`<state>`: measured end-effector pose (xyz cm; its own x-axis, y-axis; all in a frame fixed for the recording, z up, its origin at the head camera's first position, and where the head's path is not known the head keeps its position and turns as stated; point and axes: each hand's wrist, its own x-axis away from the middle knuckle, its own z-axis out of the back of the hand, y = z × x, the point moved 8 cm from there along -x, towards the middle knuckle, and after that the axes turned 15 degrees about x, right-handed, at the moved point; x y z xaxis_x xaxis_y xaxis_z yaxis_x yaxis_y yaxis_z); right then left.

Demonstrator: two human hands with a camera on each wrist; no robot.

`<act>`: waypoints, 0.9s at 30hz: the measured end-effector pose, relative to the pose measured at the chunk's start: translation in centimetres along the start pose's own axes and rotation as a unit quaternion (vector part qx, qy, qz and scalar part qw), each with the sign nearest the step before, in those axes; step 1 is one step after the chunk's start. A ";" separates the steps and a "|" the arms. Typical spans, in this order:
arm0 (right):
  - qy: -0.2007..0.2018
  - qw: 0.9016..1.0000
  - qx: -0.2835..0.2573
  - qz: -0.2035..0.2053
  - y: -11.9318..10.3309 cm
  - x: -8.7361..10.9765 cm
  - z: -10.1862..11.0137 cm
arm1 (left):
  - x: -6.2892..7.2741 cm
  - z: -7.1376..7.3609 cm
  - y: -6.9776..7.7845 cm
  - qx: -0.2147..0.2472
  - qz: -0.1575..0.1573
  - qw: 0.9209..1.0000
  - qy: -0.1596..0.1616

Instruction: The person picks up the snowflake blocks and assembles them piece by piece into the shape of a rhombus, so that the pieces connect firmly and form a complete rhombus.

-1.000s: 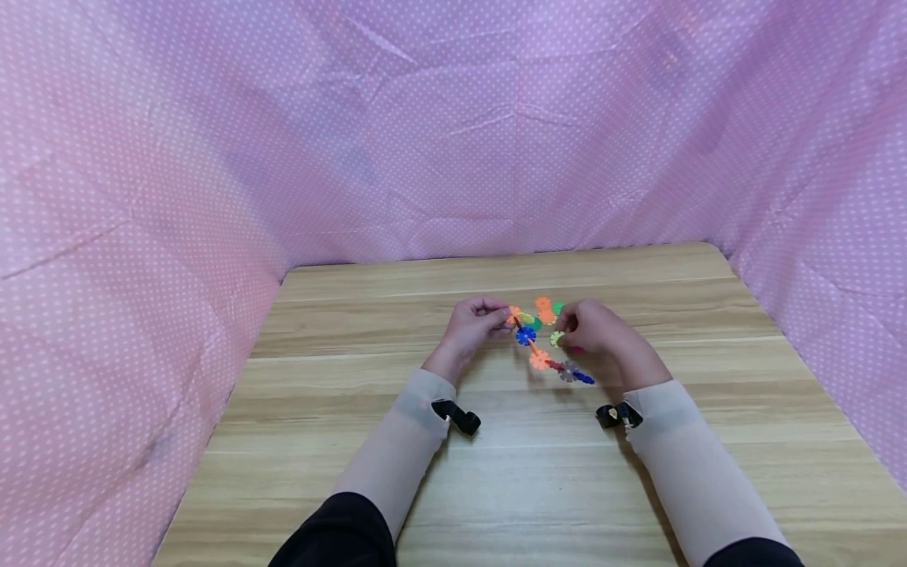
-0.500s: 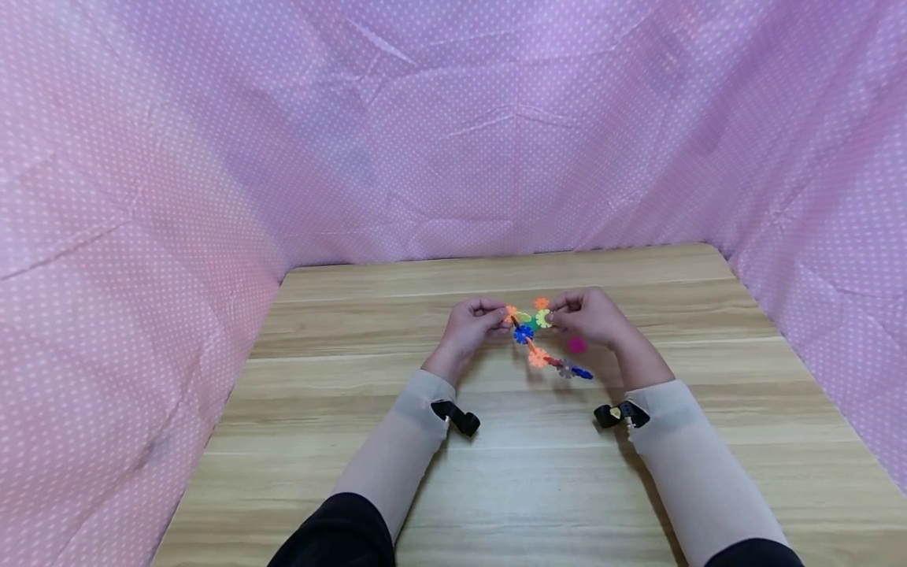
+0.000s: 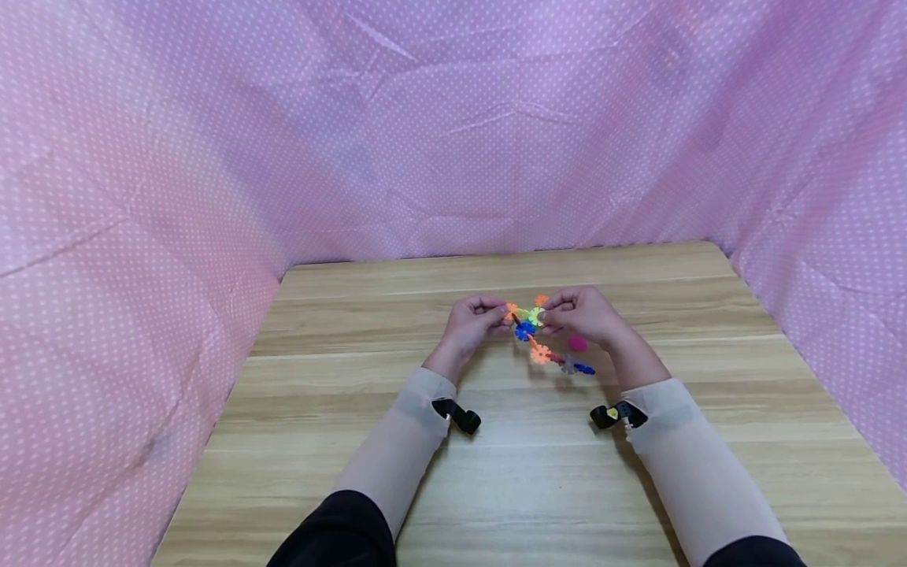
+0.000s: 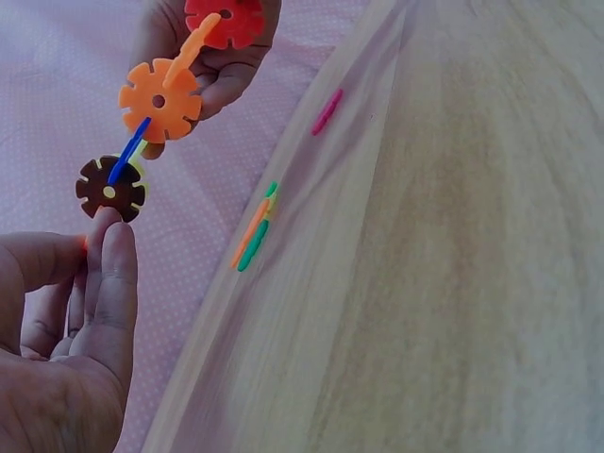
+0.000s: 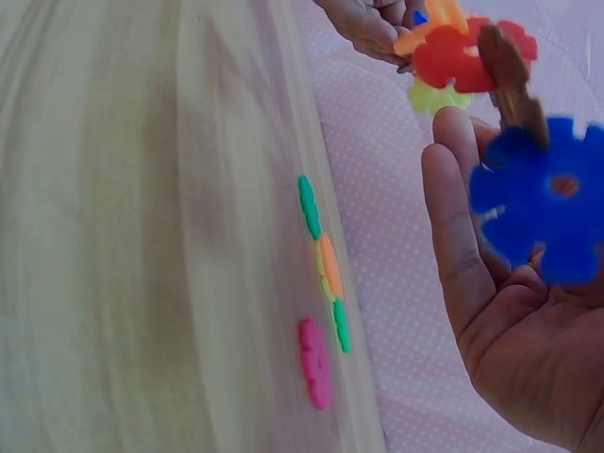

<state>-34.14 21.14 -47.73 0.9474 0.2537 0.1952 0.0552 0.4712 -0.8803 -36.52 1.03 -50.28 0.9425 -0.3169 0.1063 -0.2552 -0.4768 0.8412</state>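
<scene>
A chain of slotted plastic snowflake discs hangs above the table, held at its left end by my left hand (image 3: 471, 327). Its orange end disc (image 3: 511, 312) sits between the thumb and fingers. Further along come a blue disc (image 3: 525, 331), another orange disc (image 3: 541, 354), a red disc (image 4: 226, 21) and a blue disc (image 5: 543, 203) at the free end. My right hand (image 3: 588, 316) pinches a yellow-green disc (image 3: 535, 316) close beside the held end. Whether this disc touches the chain is hard to tell. A brown disc (image 4: 110, 189) shows at the left fingertips.
On the wooden table (image 3: 496, 472) lies a pink disc (image 3: 577, 343). Green (image 5: 310, 208), orange (image 5: 330, 264) and yellow discs lie close together near the far edge. Pink dotted cloth (image 3: 453, 142) hangs behind and at both sides.
My right hand has moved left and away with the yellow-green disc, up to the chain's held end. The pink disc has come into fuller view. My left hand has stayed almost still.
</scene>
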 end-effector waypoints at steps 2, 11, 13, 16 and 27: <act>0.002 1.000 0.000 0.000 -0.1 0.0 -0.1 | 0.0 0.0 0.0 0.001 0.001 1.000 0.000; 0.013 1.000 -0.011 -0.002 -0.5 0.1 0.0 | 0.0 0.0 -0.1 -0.001 -0.002 1.000 0.003; 0.018 1.000 -0.011 -0.003 -0.5 0.1 0.0 | 0.0 0.1 -0.1 -0.001 -0.003 1.000 0.004; 0.024 1.000 -0.014 -0.003 -0.5 0.0 -0.1 | -0.1 0.2 -0.2 0.003 -0.007 1.000 0.006; 0.015 0.999 -0.031 -0.011 -0.1 -0.3 -0.5 | -0.1 0.1 -0.3 0.008 -0.015 1.000 0.010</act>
<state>-34.26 20.61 -47.90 0.9548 0.2180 0.2023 0.0942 0.4234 -0.9010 -36.59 1.08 -50.60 0.9540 -0.2855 0.0917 -0.2298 -0.4996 0.8352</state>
